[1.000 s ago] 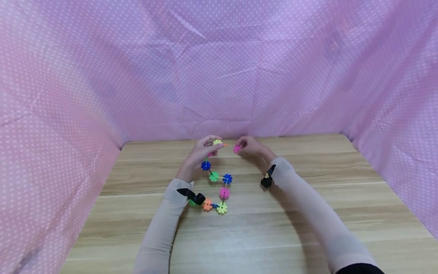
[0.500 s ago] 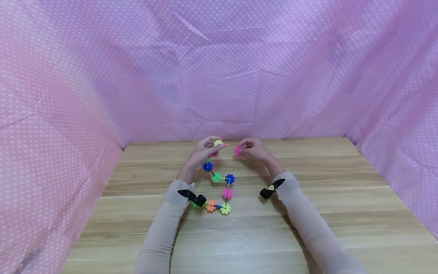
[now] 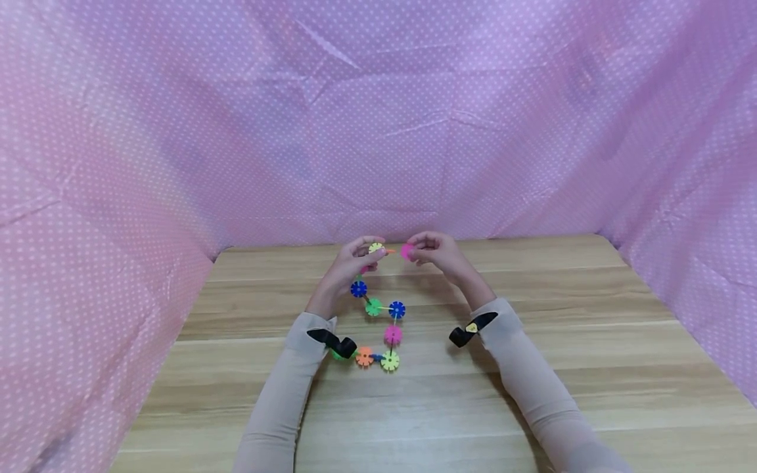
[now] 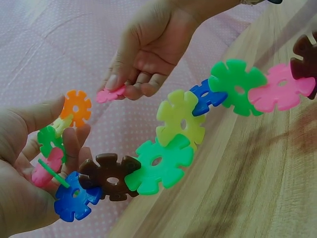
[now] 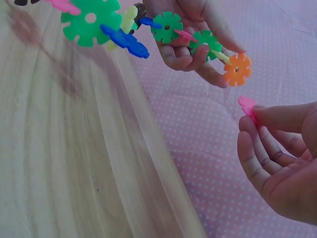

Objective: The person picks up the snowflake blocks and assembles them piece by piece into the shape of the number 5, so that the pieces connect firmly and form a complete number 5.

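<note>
My left hand [image 3: 345, 268] pinches a pale yellow notched disc [image 3: 375, 247] near the end of a chain of interlocked plastic flower discs. An orange disc [image 5: 238, 70] forms the chain's end, just beyond the left thumb tip. From that hand the chain runs back toward me through blue [image 3: 358, 288], brown, green [image 4: 159, 164] and other discs, part of it hidden by the left wrist. My right hand [image 3: 442, 255] pinches a loose pink disc [image 5: 246, 105] between thumb and forefinger. A small gap separates the pink disc from the orange one.
A wood-grain table [image 3: 449, 414] lies beneath both arms. Pink dotted cloth [image 3: 378, 131] hangs round its back and sides, close behind the hands. Black wrist cameras [image 3: 334, 341] sit on both beige sleeves [image 3: 532, 374].
My right hand has turned and shifted slightly, bringing the pink disc nearer the orange disc and about level with it. My left hand and the chain stay nearly still.
</note>
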`<state>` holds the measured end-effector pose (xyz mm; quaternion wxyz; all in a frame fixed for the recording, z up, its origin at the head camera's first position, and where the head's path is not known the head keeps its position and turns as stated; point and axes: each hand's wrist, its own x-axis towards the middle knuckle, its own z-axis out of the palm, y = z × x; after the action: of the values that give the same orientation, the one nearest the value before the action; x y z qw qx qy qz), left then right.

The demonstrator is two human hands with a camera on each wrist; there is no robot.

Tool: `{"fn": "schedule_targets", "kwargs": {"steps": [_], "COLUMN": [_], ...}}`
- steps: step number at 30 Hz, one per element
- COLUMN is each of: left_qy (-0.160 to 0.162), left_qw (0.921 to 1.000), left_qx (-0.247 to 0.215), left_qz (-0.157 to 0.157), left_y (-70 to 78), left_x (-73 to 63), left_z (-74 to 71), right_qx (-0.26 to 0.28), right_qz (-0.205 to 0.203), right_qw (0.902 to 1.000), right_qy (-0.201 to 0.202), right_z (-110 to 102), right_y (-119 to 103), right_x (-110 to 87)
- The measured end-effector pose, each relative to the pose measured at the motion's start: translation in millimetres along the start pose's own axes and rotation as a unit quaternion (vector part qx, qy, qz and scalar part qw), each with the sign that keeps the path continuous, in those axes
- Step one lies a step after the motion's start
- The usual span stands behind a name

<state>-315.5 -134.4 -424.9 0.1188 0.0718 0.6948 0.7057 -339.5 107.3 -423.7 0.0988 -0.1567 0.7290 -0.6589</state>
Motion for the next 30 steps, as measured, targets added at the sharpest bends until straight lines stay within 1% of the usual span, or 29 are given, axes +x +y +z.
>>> {"fn": "schedule_targets", "kwargs": {"steps": [5, 8, 14, 21, 25, 30], "left_qy": [0.010, 0.019, 0.026, 0.020, 0.018, 0.006], "left_qw": [0.9999, 0.9997, 0.9994, 0.9996, 0.9996, 0.9998], "left_qx": [0.003, -0.002, -0.006, -0.003, 0.001, -0.009], "left_qz": [-0.007, -0.014, -0.024, -0.019, -0.022, -0.017], "left_y": [-0.6, -0.6, -0.7, -0.2, 0.5, 0.9], "left_x": [1.2, 1.8, 1.5, 1.9, 1.8, 3.0], "left_z": [-0.3, -0.2, 0.0, -0.1, 0.9, 1.8], "right_qx": [0.018, 0.027, 0.024, 0.015, 0.009, 0.000], "right_qz": [-0.008, -0.017, -0.029, -0.034, -0.036, -0.035], "right_qw": [0.9998, 0.9994, 0.9993, 0.9993, 0.9993, 0.9994], "right_qy": [0.008, 0.009, 0.000, -0.010, -0.008, -0.001], "right_z": [3.3, 4.9, 7.3, 8.7, 8.6, 8.6], "right_y": [-1.2, -0.9, -2.9, -4.9, -4.6, -4.6], "right_x": [-0.1, 0.6, 0.6, 1.2, 1.7, 1.5]}}
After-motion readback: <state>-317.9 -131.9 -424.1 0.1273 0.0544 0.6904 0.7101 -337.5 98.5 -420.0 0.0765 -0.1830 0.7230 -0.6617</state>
